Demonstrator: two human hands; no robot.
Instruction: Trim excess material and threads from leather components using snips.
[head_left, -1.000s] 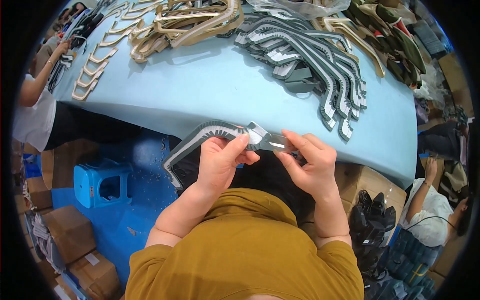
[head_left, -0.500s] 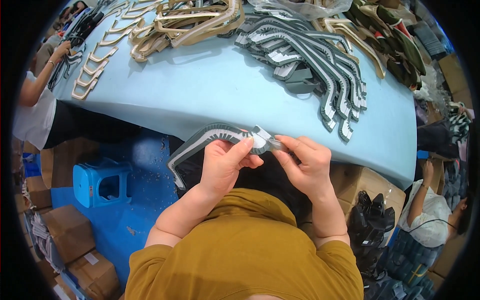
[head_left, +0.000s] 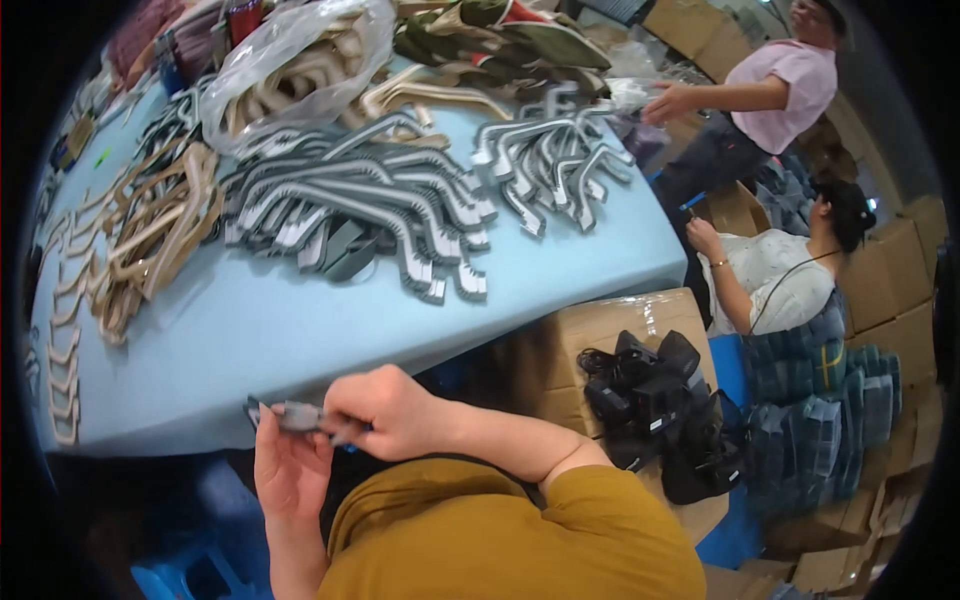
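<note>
My left hand (head_left: 288, 470) is closed on a grey-green and white fabric strip (head_left: 298, 416), its thumb and fingers pinching it at the table's near edge. My right hand (head_left: 388, 410) is closed too, gripping the right end of the strip; its fingertips are partly hidden and blurred. Most of the strip's length is out of sight. Beyond my hands, a pile of curved grey-green strips with white backing (head_left: 370, 190) lies on the light blue table (head_left: 290, 335). A smaller pile of similar strips (head_left: 555, 165) lies to its right.
Beige curved strips (head_left: 150, 240) lie at left, and a clear plastic bag (head_left: 300, 75) holds more. A carton (head_left: 560, 350) with black items (head_left: 655, 395) stands at my right. One person (head_left: 770, 100) stands past the table; another (head_left: 780, 270) sits nearer. A blue stool (head_left: 190, 570) is low left.
The view has swung right. My hands have drawn closer together, and the strip is now mostly hidden. A second pile of grey-green strips now lies on the table, with a standing person's hand near it.
</note>
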